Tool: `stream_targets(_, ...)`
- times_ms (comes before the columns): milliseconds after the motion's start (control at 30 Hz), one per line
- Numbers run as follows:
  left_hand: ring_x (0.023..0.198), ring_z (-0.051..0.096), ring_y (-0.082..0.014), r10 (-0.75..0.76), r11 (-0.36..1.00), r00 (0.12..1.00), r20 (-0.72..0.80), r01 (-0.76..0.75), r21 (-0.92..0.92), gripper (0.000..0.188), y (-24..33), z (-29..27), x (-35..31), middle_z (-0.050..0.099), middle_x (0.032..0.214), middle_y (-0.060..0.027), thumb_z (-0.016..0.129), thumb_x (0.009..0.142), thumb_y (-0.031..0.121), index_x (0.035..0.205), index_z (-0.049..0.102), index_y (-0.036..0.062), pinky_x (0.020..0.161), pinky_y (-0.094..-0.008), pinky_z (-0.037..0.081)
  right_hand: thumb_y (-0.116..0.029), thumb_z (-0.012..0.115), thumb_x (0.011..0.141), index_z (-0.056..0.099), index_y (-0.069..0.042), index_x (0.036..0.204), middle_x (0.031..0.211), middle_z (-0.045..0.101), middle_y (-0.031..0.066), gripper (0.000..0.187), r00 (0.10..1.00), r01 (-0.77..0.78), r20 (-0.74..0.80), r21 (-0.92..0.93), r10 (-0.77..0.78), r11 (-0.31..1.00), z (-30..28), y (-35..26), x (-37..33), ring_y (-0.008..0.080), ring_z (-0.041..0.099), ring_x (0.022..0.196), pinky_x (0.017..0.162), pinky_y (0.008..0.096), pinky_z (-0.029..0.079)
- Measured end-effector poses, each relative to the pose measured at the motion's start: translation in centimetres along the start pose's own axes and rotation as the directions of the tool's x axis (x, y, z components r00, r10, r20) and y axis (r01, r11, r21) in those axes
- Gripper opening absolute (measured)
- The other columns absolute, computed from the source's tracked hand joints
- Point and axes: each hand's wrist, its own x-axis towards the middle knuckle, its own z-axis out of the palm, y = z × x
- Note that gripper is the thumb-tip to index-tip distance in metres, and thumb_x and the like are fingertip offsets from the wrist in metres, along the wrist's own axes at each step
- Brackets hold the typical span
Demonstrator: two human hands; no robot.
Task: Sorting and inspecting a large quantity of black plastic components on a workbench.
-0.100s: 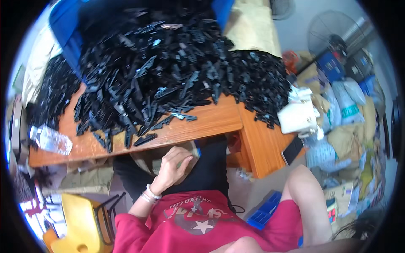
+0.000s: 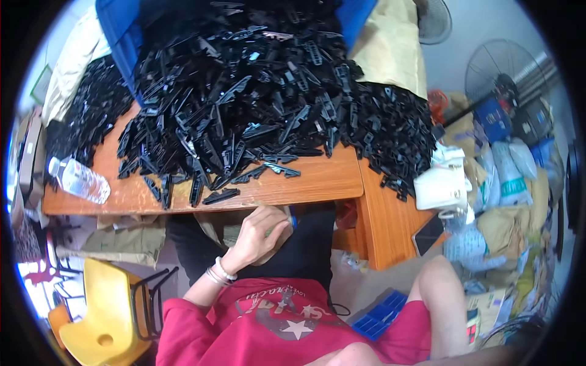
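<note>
My left hand (image 2: pixel 259 236), with pale bracelets (image 2: pixel 220 272) at the wrist, is over my lap just below the table's front edge. Its fingers are curled in with the thumb against them; whatever they may hold is hidden. Beside the fingertips shows a small blue-edged thing (image 2: pixel 293 221), too little of it visible to name. My right arm (image 2: pixel 436 287) is bent at the elbow on the right, and its hand is out of view. On the table ahead spreads a large heap of black plastic parts (image 2: pixel 226 116), a few lying close to the edge above my left hand.
A blue bin (image 2: pixel 117 46) lies tipped behind the heap. A clear bottle (image 2: pixel 82 181) is at the table's left end. To the right are a phone (image 2: pixel 428 235), a white container (image 2: pixel 441 188), and several bags. A yellow chair (image 2: pixel 104 311) and blue tray (image 2: pixel 379 314) stand lower down.
The whole view has shifted, so the table's far part sits slightly further right. My left hand stays over my lap, its fingers curled a little more.
</note>
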Motion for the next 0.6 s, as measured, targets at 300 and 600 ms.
stream_targets(300,0.115,0.05,-0.0331,0.256,0.736,0.949,0.186,-0.316,0.599,0.039,-3.2,3.9,6.7,0.053,0.121,-0.019,0.054,0.085,0.008,0.122,0.052,-0.0035,0.1,-0.0402,0.041,0.005,0.053,0.088,0.066,0.001,0.104,0.105,0.066,0.013,0.022,0.548,-0.688,-0.438,-0.721,0.713,0.086,-11.2,24.8,-17.3,0.0252,0.064,0.097,0.084,0.0325,0.051)
stream_targets(600,0.099,0.049,-0.0302,0.231,0.791,0.916,0.327,-0.373,0.486,0.041,-3.7,3.4,8.6,0.051,0.106,-0.0137,0.061,0.078,0.006,0.118,0.053,0.0006,0.091,-0.04,0.042,0.011,0.056,0.076,0.06,-0.004,0.12,0.108,0.056,0.0151,0.046,0.415,-0.418,-0.144,-0.907,0.898,0.048,-14.4,28.2,-26.1,0.0332,0.056,0.102,0.087,0.0408,0.047)
